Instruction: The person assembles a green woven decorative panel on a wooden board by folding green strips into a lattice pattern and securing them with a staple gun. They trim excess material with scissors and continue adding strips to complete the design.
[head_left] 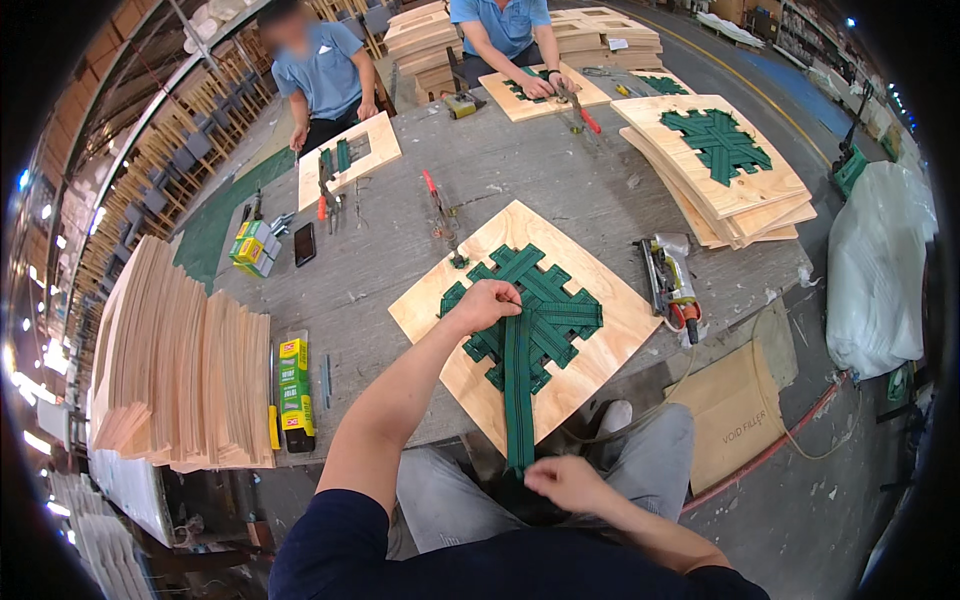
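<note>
In front of me a square plywood panel [612, 342] lies turned cornerwise on the table, with dark green webbing bands [550, 318] crossing its middle opening. My left hand [487, 305] pinches a long green webbing strap [518, 385] at its upper end, near the panel's centre. The strap runs straight toward me and hangs past the panel's near corner. My right hand [575, 485] is closed, fingertips at the strap's lower end over my lap; it is slightly blurred. To the panel's right lies a pneumatic staple gun [670, 285].
Stacked plywood [190, 360] stands left, beside a green-and-yellow box [295, 385]. Finished panels [720, 150] pile at right. Pliers [440, 205], a phone [305, 243] and small boxes [255, 248] lie on the table [380, 280]. Two co-workers in blue shirts handle panels across it.
</note>
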